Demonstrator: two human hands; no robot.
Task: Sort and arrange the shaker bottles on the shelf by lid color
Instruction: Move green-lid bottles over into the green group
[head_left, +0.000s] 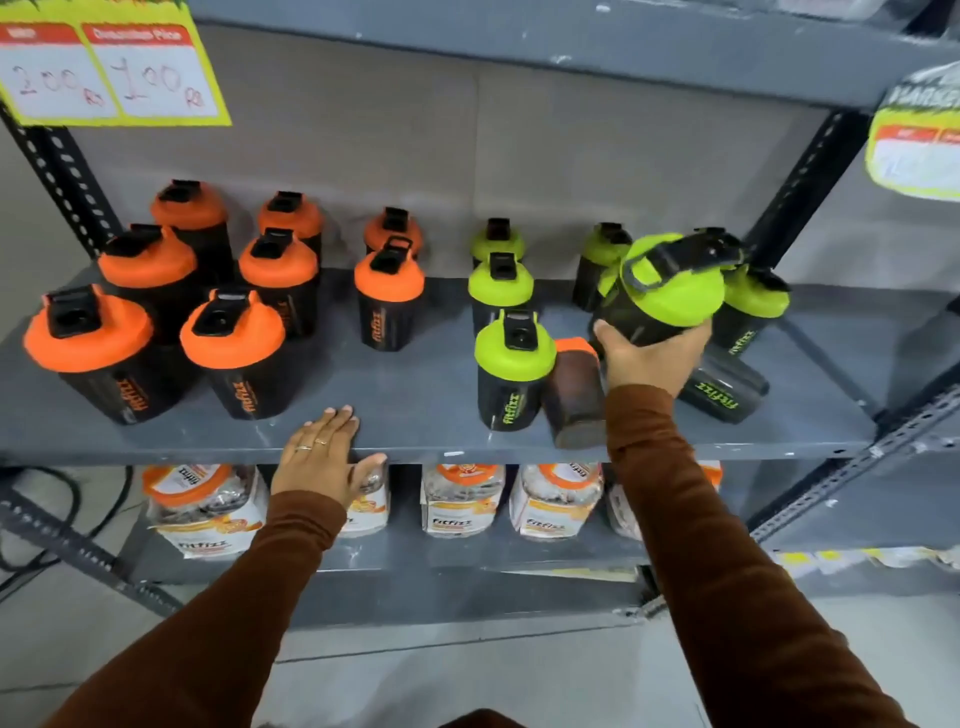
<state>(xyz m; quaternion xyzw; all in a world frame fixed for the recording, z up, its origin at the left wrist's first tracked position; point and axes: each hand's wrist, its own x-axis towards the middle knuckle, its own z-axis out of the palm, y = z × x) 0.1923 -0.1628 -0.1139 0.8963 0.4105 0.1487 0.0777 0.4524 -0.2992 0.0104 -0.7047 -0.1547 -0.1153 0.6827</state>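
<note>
Black shaker bottles are standing on the grey shelf: orange-lidded bottles are grouping at its left, green-lidded bottles at its right, one green-lidded bottle tilting above it.

The left hand lies flat, palm down, fingers extended together, thumb spread aside. The right hand is raised farther forward, fingers curled closed in a grasp. Both arms wear brown sleeves.
</note>
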